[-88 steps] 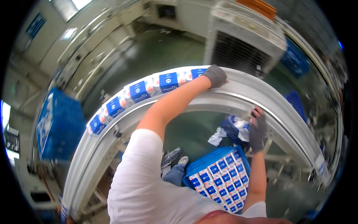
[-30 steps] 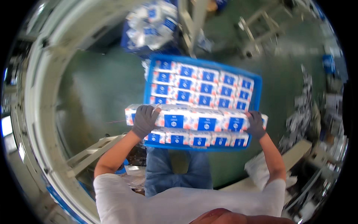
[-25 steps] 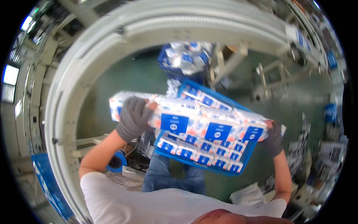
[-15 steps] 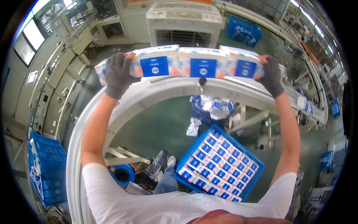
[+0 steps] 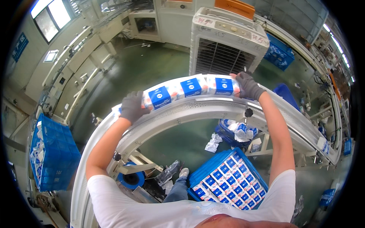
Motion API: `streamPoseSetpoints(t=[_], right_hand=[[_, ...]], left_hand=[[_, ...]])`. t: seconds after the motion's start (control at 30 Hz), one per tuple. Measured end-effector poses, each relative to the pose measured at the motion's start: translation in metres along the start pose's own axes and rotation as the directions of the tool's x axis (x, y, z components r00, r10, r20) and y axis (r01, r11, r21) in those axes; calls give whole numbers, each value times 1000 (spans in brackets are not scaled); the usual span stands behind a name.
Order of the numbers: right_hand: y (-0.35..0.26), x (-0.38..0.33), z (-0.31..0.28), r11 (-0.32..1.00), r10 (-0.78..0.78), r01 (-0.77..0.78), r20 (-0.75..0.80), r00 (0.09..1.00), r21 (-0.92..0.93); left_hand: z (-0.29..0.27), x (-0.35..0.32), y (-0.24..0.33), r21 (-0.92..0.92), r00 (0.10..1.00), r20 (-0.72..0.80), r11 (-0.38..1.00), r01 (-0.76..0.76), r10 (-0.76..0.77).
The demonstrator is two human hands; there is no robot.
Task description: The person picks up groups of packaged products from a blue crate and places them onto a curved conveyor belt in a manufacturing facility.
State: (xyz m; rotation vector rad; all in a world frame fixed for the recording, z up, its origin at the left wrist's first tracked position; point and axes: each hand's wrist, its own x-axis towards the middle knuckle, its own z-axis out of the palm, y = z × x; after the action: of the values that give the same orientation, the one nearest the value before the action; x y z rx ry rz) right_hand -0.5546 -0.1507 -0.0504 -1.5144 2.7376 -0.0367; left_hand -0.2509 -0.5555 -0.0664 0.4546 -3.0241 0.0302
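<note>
A row of three soft packs (image 5: pixel 191 87), white with blue label panels and pink and blue print, stands along the curved white conveyor (image 5: pixel 182 110). They look like tissue packs. My left hand (image 5: pixel 134 107), in a grey glove, presses on the row's left end with its fingers bent around the pack. At the right end, my right hand (image 5: pixel 248 85), in a similar glove with bare fingertips, grips the last pack. Between them the packs are squeezed side by side. Part of another pack (image 5: pixel 116 109) shows just left of my left hand, mostly hidden by it.
Below the conveyor stands a blue crate (image 5: pixel 207 167) filled with rows of similar packs. Near it are a dark blue basket (image 5: pixel 225 137) of crumpled wrappers and a blue reel (image 5: pixel 132 178). A tall blue crate (image 5: pixel 59 155) stands left; an air cooler (image 5: pixel 228 41) stands beyond the belt.
The view has shifted. Both hands and the row between them sit lower in the picture, and the row now slants along the belt's curve, left end nearer. Both hands keep their hold.
</note>
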Motion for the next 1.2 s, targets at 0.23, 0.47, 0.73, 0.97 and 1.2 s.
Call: streamPoseSetpoints(t=[0.23,0.47,0.73,0.97,1.2], right_hand=[[-68,-173,7,996,93,-77,-733,674,56],[-180,-500,262,706,652,-575,-65,755,413],[-322,-783,407,261,603,-965,786,135,-35],[-372,-854,498,367,904,-930,250,347,-35],[-341,-865,536,554,798,-806,143,585,208]], left_hand=[[-27,-91,43,-81,841,-536,988,-134,70],[190,-273,216,-676,894,120,695,-244,431],[361,-401,367,-200,249,728,545,-814,639],[454,-425,369,-300,402,209,450,-841,891],[479,-413,378,-273,281,27,278,-921,959]])
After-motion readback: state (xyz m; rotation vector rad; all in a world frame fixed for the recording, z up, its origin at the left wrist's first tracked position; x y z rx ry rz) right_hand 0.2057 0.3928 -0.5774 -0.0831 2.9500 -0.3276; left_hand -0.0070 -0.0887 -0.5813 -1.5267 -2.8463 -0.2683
